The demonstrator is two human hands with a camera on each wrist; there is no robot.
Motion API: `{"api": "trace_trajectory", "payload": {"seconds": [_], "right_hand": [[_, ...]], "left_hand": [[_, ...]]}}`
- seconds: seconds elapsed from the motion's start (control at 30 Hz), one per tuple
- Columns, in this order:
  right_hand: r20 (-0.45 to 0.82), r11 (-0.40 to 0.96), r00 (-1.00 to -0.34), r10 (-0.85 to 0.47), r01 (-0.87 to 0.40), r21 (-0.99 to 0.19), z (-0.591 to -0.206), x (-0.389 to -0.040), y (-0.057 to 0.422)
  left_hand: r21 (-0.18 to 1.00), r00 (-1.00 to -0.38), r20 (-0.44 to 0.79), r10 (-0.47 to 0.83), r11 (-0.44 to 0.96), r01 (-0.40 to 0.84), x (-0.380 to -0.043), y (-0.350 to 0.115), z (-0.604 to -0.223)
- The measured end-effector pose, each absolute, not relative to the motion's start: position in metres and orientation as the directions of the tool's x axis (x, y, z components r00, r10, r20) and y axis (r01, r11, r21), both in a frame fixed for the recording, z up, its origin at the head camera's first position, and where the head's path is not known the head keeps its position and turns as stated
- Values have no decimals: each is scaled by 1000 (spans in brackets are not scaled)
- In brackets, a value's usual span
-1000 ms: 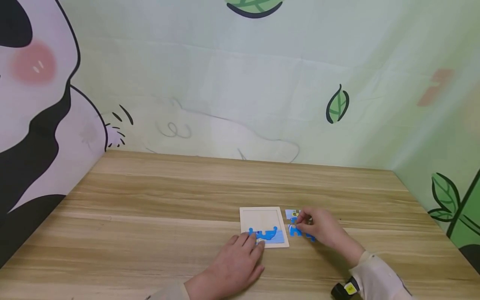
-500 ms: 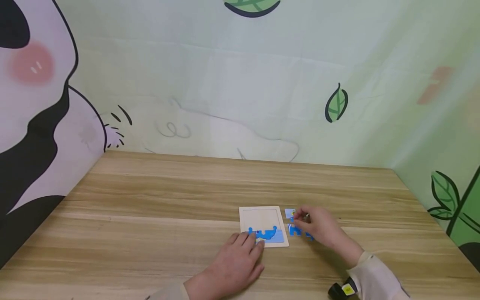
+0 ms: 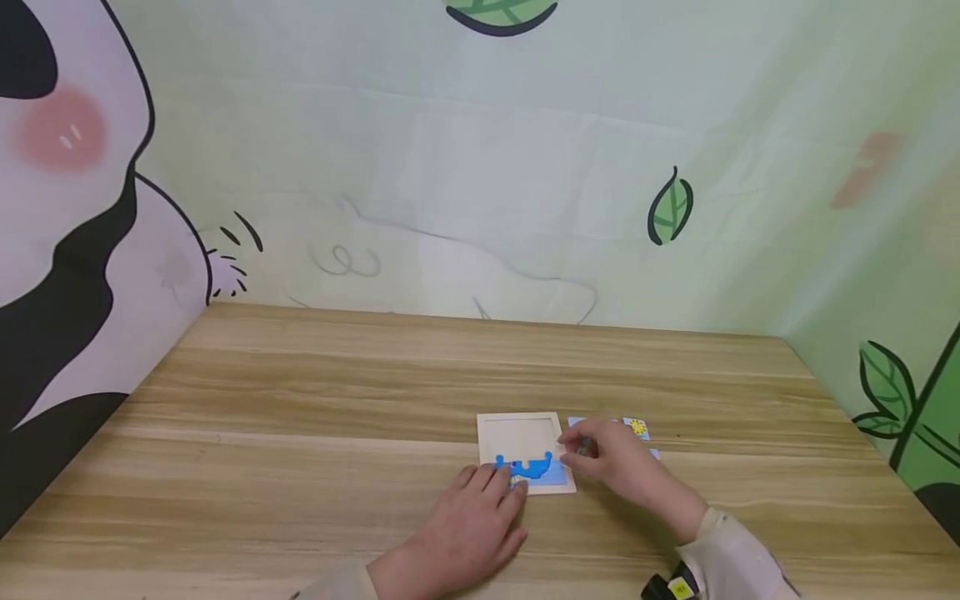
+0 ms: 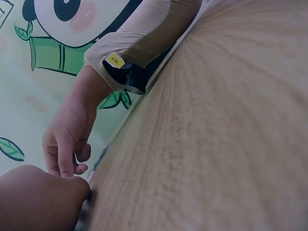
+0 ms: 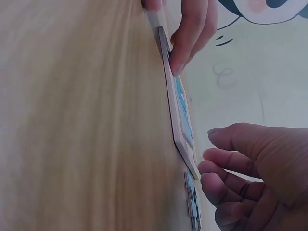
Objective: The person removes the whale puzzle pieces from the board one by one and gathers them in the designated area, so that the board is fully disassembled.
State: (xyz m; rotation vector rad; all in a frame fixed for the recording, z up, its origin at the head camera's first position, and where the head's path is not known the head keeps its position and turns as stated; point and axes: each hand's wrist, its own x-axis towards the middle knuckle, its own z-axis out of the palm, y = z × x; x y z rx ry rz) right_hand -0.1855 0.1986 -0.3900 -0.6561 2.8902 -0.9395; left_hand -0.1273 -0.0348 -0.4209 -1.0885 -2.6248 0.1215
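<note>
A square wooden puzzle frame (image 3: 491, 414) lies on the table, with blue joined puzzle pieces (image 3: 555, 475) filling its near part. My left hand (image 3: 472, 521) rests on the frame's near left corner, fingers extended over the pieces. Beside the frame's right edge is my right hand (image 3: 626, 467), its fingers bent. In the right wrist view, that right hand (image 5: 260, 175) shows a gap between thumb and index finger, with nothing seen in it. Loose puzzle pieces lie under and behind it, partly hidden; one with a yellow sun (image 3: 636, 428) shows.
The wood-grain table (image 3: 300, 400) reaches back to a pale green printed wall cloth (image 3: 480, 183). A large cartoon panda (image 3: 90, 217) is printed on the left side. A black device with a yellow label (image 3: 671, 587) is on my right wrist.
My right hand has moved left from the loose pieces to the frame's right edge, uncovering the sun piece. The left hand stays on the frame.
</note>
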Motion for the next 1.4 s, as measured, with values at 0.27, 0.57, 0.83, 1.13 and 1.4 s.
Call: {"api": "trace_trajectory", "payload": {"seconds": [0.27, 0.57, 0.83, 1.13, 1.4], "right_hand": [[100, 748, -906, -411, -398, -530, -391, -181, 191], [35, 770, -917, -398, -355, -530, -390, -177, 186], [0, 755, -919, -395, -325, -570, -391, -176, 183], [-12, 756, -914, -406, -328, -567, -391, -177, 181], [-3, 751, -911, -413, -338, -568, -391, -178, 181]], "left_hand": [[-196, -661, 256, 705, 707, 679, -127, -35, -422], [-203, -654, 292, 698, 714, 671, -127, -34, -424], [-204, -656, 313, 686, 724, 659, -128, -33, -425], [-212, -664, 297, 686, 726, 654, -128, -32, -425], [-212, -671, 283, 685, 727, 653, -127, -31, -423]]}}
